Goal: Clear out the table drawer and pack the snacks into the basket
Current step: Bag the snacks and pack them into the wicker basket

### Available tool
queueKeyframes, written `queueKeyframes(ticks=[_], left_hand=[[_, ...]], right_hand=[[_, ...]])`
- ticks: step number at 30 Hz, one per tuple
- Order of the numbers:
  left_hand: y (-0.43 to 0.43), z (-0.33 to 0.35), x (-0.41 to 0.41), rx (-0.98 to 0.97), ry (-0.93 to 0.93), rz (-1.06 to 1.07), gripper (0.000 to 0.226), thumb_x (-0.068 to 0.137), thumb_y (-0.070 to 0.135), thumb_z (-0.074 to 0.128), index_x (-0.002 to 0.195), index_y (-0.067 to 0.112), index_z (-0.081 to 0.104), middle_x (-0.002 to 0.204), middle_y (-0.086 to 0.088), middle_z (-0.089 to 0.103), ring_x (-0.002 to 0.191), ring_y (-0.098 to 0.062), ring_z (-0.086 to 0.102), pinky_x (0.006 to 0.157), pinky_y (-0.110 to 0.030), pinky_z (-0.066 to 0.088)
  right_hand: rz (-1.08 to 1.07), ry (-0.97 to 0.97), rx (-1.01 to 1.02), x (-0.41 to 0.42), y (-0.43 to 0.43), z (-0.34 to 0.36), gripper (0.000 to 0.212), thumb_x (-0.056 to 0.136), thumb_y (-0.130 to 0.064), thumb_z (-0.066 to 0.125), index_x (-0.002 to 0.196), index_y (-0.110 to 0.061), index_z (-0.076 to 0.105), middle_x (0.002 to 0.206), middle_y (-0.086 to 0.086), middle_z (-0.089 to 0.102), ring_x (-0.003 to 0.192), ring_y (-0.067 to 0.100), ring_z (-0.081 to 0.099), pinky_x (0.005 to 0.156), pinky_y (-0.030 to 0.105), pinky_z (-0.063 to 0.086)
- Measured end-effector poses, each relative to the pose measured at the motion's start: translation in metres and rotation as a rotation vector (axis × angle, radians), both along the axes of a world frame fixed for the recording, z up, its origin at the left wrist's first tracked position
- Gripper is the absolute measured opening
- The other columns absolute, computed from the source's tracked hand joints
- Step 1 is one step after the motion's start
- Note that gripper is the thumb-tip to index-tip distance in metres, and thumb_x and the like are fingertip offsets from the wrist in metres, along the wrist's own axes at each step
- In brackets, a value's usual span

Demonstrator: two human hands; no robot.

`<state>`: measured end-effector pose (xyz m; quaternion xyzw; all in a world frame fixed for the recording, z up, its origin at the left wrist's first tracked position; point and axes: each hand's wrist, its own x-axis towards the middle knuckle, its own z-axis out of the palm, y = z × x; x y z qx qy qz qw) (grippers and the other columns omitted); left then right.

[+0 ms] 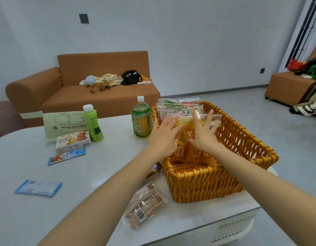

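Observation:
A wicker basket [242, 144] stands on the right part of the white table [38, 219], holding several clear and orange snack packets [186, 128]. My left hand [164, 134] and my right hand [204, 134] lie over the basket with fingers spread straight, pressing on the packets. On the table outside the basket lie a clear pack of brown snacks [144, 205], a biscuit box [73, 141], a blue-and-white packet [66, 156], a blue packet [38, 188] and a pale green bag [63, 125]. A green bottle [93, 123] and a tea bottle [142, 119] stand upright.
A small dark packet [154, 170] lies beside the basket's near left corner. An orange sofa [82, 96] with plush toys stands behind the table. Another seat [288, 86] and someone's shoe [310, 108] are at the far right. The table's front edge [224, 226] runs near the basket.

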<state>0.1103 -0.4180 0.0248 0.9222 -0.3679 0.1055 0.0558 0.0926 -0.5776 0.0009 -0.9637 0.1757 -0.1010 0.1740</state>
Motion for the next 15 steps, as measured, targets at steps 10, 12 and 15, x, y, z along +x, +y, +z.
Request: queueKeyframes(ticks=[10, 12, 15], left_hand=[[-0.023, -0.011, 0.016, 0.319, 0.117, 0.236, 0.082, 0.094, 0.042, 0.051, 0.154, 0.019, -0.001, 0.16, -0.013, 0.008, 0.148, -0.027, -0.006, 0.119, -0.051, -0.004], [-0.024, -0.01, 0.015, 0.316, 0.15, 0.246, 0.085, 0.093, 0.043, 0.052, 0.154, 0.019, -0.002, 0.156, -0.012, 0.026, 0.148, -0.029, 0.001, 0.119, -0.052, -0.003], [-0.023, -0.009, 0.012, 0.284, 0.127, 0.251, 0.085, 0.092, 0.042, 0.055, 0.154, 0.016, 0.003, 0.154, -0.011, 0.028, 0.146, -0.029, 0.011, 0.119, -0.05, 0.001]], right_hand=[[0.24, 0.194, 0.022, 0.017, -0.02, -0.01, 0.117, 0.084, -0.016, 0.072, 0.144, -0.044, -0.025, 0.152, 0.003, -0.037, 0.136, 0.043, -0.032, 0.114, 0.062, 0.014], [0.254, 0.214, -0.002, 0.019, -0.025, -0.01, 0.117, 0.084, -0.02, 0.073, 0.144, -0.044, -0.025, 0.154, 0.003, -0.035, 0.137, 0.043, -0.031, 0.115, 0.061, 0.008], [0.209, 0.214, -0.039, 0.016, -0.023, -0.01, 0.117, 0.083, -0.026, 0.073, 0.144, -0.045, -0.025, 0.155, 0.002, -0.032, 0.139, 0.043, -0.027, 0.114, 0.06, 0.018]])
